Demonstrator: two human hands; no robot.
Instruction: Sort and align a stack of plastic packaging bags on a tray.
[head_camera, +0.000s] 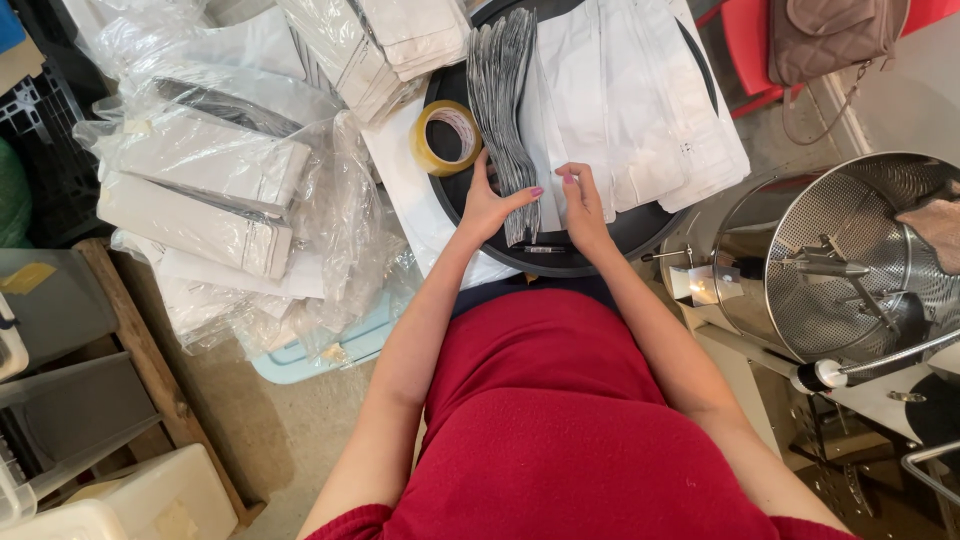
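There is just one camera, and it sits on the person's head. It looks almost straight down, over the red top (560, 420) and both arms, to the round black table (600, 245) close below. The far side of the table is at the top of the picture. The floor shows at the sides.

Silver-grey pouch stack (503, 110); white bags (640, 110); yellow tape roll (447, 138); red top (545, 420).

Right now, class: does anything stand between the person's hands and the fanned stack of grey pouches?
Nothing visible does. The left hand already grips the grey pouches, and the right hand rests on the white bags beside them. The tape roll lies off to one side.
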